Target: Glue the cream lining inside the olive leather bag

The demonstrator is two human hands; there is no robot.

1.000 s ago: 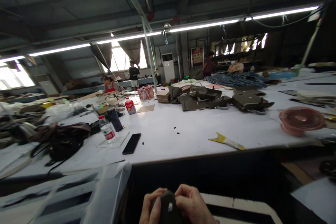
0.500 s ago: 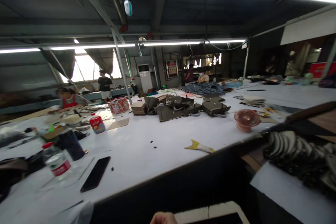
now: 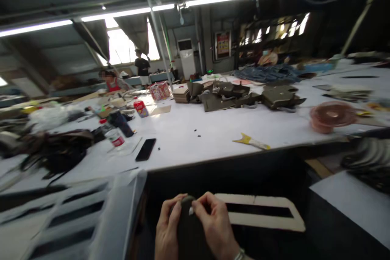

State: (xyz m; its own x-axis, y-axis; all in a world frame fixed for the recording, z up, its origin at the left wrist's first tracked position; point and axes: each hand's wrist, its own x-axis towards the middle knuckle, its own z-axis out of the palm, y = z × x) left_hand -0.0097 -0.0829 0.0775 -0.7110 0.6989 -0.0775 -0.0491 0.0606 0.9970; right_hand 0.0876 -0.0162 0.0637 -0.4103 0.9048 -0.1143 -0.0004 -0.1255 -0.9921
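Note:
At the bottom middle, a dark olive piece with a rounded top end (image 3: 190, 237), looking like bag material, stands upright between my hands. My left hand (image 3: 167, 227) pinches its left edge with thumb and fingers. On the other side my right hand (image 3: 215, 225) has its thumb and forefinger closed at the upper right of the piece. A small shiny whitish bit (image 3: 191, 211) shows by those fingertips; what it is I cannot make out. Just right of my hands lies a cream frame-shaped piece with a long slot (image 3: 268, 224).
Beyond a dark gap runs a white worktable (image 3: 173, 142) bearing a phone (image 3: 146, 149), a yellow-ended tool (image 3: 251, 141), a pink fan (image 3: 332, 115) and olive bag parts (image 3: 225, 95). Plastic-covered material (image 3: 118, 207) lies at lower left. Several people are farther back.
The view has tipped downward and shifted left. Both hands now show with the olive piece between them; before, only part of one hand showed at the bottom edge.

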